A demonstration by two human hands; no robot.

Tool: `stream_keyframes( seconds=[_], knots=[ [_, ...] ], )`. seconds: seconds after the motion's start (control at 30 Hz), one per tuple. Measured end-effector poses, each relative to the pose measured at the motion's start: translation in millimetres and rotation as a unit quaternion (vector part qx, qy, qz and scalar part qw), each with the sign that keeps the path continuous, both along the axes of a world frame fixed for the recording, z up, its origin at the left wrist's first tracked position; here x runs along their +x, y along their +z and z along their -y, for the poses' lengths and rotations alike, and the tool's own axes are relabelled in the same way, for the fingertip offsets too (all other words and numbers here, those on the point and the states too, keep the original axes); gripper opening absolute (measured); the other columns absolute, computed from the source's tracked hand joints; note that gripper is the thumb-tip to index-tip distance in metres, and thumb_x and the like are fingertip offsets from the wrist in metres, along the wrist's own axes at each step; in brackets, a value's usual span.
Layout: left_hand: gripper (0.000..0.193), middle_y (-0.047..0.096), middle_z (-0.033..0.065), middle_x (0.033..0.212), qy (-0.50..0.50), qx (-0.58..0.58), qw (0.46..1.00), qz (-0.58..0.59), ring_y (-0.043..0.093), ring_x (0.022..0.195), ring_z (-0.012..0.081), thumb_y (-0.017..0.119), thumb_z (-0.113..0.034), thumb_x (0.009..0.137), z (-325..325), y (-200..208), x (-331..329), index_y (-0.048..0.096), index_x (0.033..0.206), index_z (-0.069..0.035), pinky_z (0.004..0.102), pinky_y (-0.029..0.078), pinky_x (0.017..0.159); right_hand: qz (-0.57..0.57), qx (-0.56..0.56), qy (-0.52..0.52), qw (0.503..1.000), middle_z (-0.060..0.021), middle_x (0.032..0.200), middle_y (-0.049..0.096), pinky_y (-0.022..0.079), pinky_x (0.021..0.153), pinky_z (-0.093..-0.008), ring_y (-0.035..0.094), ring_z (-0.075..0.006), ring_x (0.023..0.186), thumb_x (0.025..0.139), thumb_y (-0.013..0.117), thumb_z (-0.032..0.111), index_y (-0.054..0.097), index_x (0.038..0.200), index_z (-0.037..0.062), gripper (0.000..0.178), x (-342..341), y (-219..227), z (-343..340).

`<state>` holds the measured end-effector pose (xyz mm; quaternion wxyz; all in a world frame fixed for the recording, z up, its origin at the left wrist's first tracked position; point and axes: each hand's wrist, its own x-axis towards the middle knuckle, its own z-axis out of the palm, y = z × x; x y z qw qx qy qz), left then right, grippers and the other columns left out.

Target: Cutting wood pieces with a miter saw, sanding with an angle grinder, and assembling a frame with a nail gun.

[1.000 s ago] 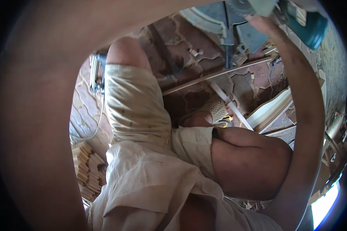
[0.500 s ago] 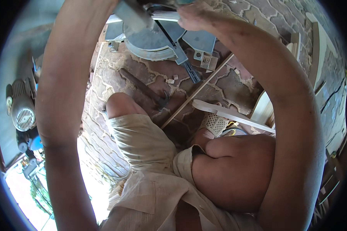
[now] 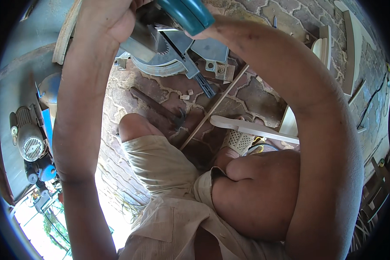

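At the top stands a miter saw, its grey round table [image 3: 158, 65] on the paving. Its toothed blade [image 3: 162, 46] and grey guard [image 3: 139, 43] hang above the table, beside the teal motor housing [image 3: 190, 16]. My left hand [image 3: 120, 25] is at the upper edge, left of the saw head. Its fingers curl inward, closed; what they grip is hidden. My right hand [image 3: 203, 33] reaches behind the teal housing, near a pale strip [image 3: 167, 30] at the back of the saw table. The housing hides its fingers.
A thin wooden strip [image 3: 214, 107] runs diagonally across the paving. A hammer [image 3: 154, 102] lies before the saw, beside small offcuts [image 3: 185, 97]. A shaped white board [image 3: 251, 128] is near my sandalled foot [image 3: 239, 142]. A grey motor [image 3: 29, 136] stands left; boards [image 3: 352, 52] lie right.
The saw head, blurred before, now shows its blade and teal housing above the table. My left hand has come into view; my right hand is now largely covered. The view has shifted slightly.
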<state>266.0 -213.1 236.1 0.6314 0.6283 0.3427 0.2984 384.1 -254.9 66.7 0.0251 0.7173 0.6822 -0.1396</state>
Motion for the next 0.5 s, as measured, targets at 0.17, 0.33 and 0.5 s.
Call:
stream_keyframes(
  seconds=[0.17,0.33,0.5],
  knots=[
    [0.02,0.068,0.0029,0.094,0.029,0.016,0.999,0.01,0.063,0.082,0.0149,0.071,-0.024,0.099,-33.9,-19.1,-30.3,0.069,0.115,-0.012,0.037,0.052,0.075,-0.012,0.013,0.005,1.0,-0.0181,0.129,0.069,0.059,0.096,-0.0415,0.067,-0.0313,0.122,0.086,0.063,0.014,0.07,0.125,-0.0011,0.041,-11.6,-3.8,-4.7],
    [0.019,0.07,0.0058,0.078,0.036,0.02,0.999,0.003,0.066,0.064,0.0152,0.072,-0.023,0.094,11.2,-3.6,4.5,0.069,0.097,-0.005,0.0288,0.054,0.06,0.0,0.011,-0.015,1.0,-0.0177,0.13,0.069,0.058,0.097,-0.0409,0.067,-0.0306,0.123,0.087,0.062,0.015,0.069,0.126,-0.0006,0.042,3.7,-14.1,6.6],
    [0.018,0.069,0.0052,0.077,0.063,0.016,0.998,-0.009,0.065,0.065,0.0141,0.074,-0.022,0.092,2.9,-1.0,-5.2,0.07,0.095,-0.005,0.0284,0.053,0.061,-0.021,0.04,0.0,0.999,-0.0174,0.13,0.069,0.058,0.098,-0.0403,0.067,-0.03,0.123,0.088,0.061,0.016,0.068,0.127,-0.0002,0.043,-17.6,-19.4,-12.0]
  ],
)
